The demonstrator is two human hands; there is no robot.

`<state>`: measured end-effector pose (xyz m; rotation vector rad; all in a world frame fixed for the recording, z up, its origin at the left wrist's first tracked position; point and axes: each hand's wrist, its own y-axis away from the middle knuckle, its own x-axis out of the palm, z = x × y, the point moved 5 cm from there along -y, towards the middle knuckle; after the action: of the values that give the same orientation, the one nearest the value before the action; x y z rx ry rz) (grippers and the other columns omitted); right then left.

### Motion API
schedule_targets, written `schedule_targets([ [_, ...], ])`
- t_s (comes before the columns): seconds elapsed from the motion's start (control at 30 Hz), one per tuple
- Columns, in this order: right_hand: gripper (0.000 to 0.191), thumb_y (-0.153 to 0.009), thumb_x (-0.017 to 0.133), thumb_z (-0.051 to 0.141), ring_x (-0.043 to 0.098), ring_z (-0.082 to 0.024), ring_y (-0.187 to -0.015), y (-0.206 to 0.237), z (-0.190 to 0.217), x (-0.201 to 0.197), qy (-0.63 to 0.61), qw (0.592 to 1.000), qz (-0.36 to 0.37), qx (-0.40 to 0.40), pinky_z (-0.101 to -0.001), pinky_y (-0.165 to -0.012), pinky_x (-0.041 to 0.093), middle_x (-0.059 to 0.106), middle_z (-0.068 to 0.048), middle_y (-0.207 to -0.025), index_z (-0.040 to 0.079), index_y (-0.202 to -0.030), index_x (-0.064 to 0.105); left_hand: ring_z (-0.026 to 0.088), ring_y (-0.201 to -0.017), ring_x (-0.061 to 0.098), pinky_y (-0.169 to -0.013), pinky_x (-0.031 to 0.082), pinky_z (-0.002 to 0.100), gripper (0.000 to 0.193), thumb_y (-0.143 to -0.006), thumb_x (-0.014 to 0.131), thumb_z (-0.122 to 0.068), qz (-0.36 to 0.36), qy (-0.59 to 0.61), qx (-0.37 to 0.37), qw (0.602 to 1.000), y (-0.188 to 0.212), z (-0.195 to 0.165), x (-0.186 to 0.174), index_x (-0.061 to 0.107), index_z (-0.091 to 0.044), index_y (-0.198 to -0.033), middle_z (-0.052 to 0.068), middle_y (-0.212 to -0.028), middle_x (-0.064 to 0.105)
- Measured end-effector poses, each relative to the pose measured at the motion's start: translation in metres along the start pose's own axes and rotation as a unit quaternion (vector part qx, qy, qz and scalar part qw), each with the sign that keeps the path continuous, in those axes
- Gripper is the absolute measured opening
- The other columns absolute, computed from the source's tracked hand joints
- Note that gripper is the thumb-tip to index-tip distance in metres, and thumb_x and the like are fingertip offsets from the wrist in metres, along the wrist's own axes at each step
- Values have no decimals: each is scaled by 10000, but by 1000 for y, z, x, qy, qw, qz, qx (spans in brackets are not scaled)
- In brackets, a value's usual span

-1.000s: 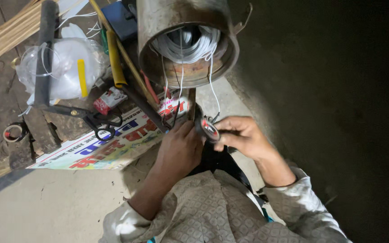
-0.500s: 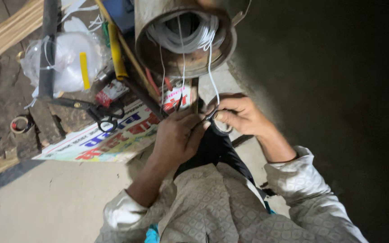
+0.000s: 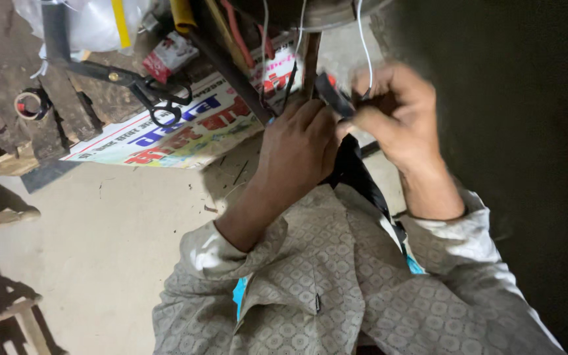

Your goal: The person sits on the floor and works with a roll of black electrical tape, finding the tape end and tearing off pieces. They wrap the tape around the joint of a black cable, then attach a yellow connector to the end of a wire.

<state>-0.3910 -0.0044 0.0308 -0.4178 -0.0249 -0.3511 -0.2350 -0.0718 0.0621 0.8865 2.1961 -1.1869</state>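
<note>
A dusty concrete floor (image 3: 119,236) runs under a cluttered work spot, where black scissors (image 3: 144,89) lie on a printed paper sheet (image 3: 185,135) and a small tape ring (image 3: 29,104) sits on rough wood at the left. Close together near the top middle, the left hand (image 3: 297,148) is closed around a thin upright rod (image 3: 309,62), while the right hand (image 3: 396,112) pinches a dark roll of tape (image 3: 332,95) between thumb and fingers, just beside the left hand's knuckles; a white wire (image 3: 365,46) hangs down to the right hand's fingers

Black tape roll (image 3: 332,96) tilted, pinched between hands, beside white wire (image 3: 365,46)
</note>
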Motion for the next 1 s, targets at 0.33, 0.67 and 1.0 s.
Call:
schedule_targets([
  [0.33,248,-1107,649,212,705,-208,-1083,-41,23,2,96,957,258,-93,-326,-931,587,707,-126,-1190,-20,-1183,691,354,-892,664,-768,533,447,140,-1008,714,-165,-16,129,-3,992,-10,0,-22,676,-39,-1055,134,-953,663],
  [0.67,243,-1097,713,106,691,-158,-772,6,-9,-31,-151,971,73,172,-246,-684,552,722,-164,-935,-123,-1171,682,329,-923,613,-791,519,432,362,-976,701,-86,-40,-27,51,998,-3,1,-7,642,-35,-1329,108,-960,597],
  [1.0,673,-992,743,-17,758,-213,-705,-11,17,-10,-67,980,185,-14,-306,-649,603,722,-145,-837,-53,-1581,420,376,-951,622,-817,513,476,196,-966,682,-104,-8,50,-18,999,0,0,-7,648,-10,-1135,147,-1012,646],
])
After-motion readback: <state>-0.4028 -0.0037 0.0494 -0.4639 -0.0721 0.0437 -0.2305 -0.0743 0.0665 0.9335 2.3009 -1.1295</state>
